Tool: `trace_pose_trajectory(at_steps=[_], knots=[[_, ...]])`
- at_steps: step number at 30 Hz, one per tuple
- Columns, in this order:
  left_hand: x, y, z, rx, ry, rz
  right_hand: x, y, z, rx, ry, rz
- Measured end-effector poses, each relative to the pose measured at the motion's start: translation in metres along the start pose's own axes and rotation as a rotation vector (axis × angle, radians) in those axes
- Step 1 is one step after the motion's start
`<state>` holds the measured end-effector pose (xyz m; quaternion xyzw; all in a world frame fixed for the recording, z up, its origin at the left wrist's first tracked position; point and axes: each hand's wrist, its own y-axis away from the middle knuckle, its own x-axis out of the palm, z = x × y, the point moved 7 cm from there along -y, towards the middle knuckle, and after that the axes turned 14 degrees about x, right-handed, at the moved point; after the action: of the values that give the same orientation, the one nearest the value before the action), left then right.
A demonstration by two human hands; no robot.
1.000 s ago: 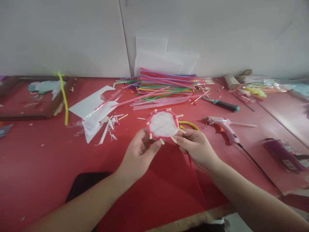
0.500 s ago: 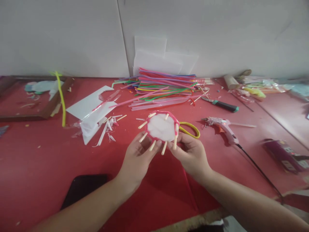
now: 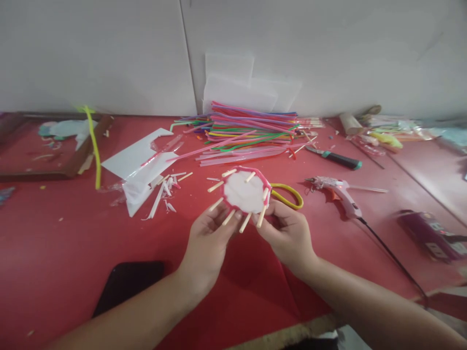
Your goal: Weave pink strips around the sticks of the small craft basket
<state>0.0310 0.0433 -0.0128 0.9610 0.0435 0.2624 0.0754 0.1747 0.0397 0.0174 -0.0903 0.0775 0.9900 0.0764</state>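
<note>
A round white disc (image 3: pixel 243 191) with a pink rim and several short wooden sticks standing up around its edge is held between both hands above the red table. My left hand (image 3: pixel 211 233) grips its lower left edge, thumb near the rim. On the lower right edge, my right hand (image 3: pixel 288 233) pinches the disc, its thumb below the sticks. Part of the fingers of each hand is hidden behind the disc. A yellow loop (image 3: pixel 292 195) lies just beyond my right hand.
Colourful pipe cleaners (image 3: pixel 251 129) lie by the wall. To the right are a cutter (image 3: pixel 341 159), a glue gun (image 3: pixel 343 194) with a cord and a purple box (image 3: pixel 428 236). Cut white paper (image 3: pixel 133 158) and a dark flat object (image 3: pixel 127 284) lie left.
The disc has tilted and turned slightly, so its sticks now lean more toward the lower left. Both hands keep their hold on it.
</note>
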Motion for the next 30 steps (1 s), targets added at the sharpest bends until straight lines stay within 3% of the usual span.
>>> trace_pose_trajectory(at_steps=[12, 30], knots=[[0.005, -0.002, -0.004, 0.033, -0.029, 0.103, -0.001, -0.004, -0.003, 0.043, -0.066, 0.065], [0.003, -0.002, -0.001, 0.026, -0.073, 0.157, 0.011, -0.008, -0.024, 0.381, -0.272, 0.192]])
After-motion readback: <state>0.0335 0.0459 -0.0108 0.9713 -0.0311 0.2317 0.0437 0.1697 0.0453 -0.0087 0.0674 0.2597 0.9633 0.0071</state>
